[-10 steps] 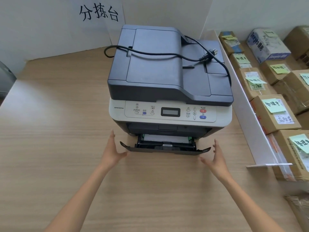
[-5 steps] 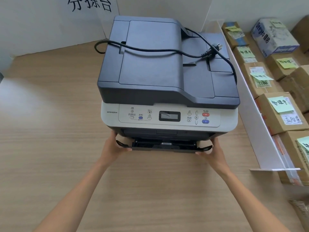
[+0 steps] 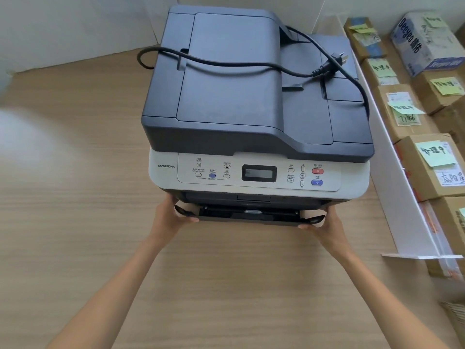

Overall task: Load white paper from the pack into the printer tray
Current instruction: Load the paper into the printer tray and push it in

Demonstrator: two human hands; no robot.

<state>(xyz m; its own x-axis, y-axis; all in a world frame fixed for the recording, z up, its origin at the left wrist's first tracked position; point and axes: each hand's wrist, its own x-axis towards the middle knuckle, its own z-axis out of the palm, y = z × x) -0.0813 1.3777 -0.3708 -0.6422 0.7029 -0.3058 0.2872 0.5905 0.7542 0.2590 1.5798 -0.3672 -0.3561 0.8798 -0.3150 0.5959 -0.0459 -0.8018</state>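
Note:
A grey and white printer (image 3: 256, 102) stands on the wooden table (image 3: 75, 197). Its black paper tray (image 3: 249, 217) sticks out only a little at the bottom front. My left hand (image 3: 171, 217) grips the tray's left end and my right hand (image 3: 324, 225) grips its right end. No paper shows in the tray from here, and no paper pack is in view.
A black power cord (image 3: 239, 64) with its plug lies loose on the printer's lid. A white divider board (image 3: 395, 172) runs along the table's right side. Beyond it stand several cardboard boxes (image 3: 427, 170) with green sticky notes. White walls close the back.
Both hands went from beside the tray to gripping its ends. The tray has slid further into the printer, and the white paper seen inside it earlier is now hidden.

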